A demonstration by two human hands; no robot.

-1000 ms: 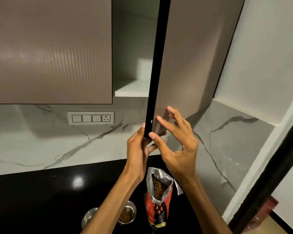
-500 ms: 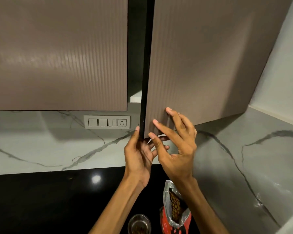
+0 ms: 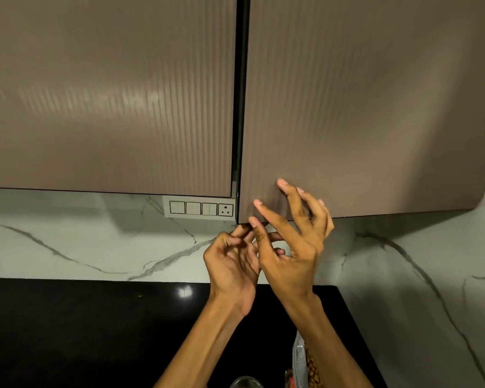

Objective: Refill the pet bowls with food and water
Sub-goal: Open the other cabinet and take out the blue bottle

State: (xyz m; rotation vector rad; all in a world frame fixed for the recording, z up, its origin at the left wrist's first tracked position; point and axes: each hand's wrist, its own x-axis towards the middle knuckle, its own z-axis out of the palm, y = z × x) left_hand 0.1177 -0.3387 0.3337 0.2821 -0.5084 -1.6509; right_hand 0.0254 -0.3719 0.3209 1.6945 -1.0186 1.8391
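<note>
The right wall-cabinet door (image 3: 361,107) is nearly flush with the left door (image 3: 109,93), with only a thin dark gap between them. My right hand (image 3: 291,247) presses its spread fingertips against the door's lower left face. My left hand (image 3: 230,264) sits just under that corner with its fingers loosely curled, the tips at the door's bottom edge, gripping nothing. At the bottom edge of the view, the silver rim of a pet bowl (image 3: 245,382) peeks in. The open red and silver pet food bag (image 3: 298,357) stands beside it, mostly hidden by my right forearm.
A black countertop (image 3: 81,331) runs below the cabinets. A white marble backsplash (image 3: 67,239) carries a switch and socket panel (image 3: 200,208) just left of my hands. The marble side wall (image 3: 431,275) closes the corner on the right.
The cabinet door has swung from wide open to almost shut, hiding the shelf. My left hand let go of the door's edge and dropped below its corner. The view has tilted up.
</note>
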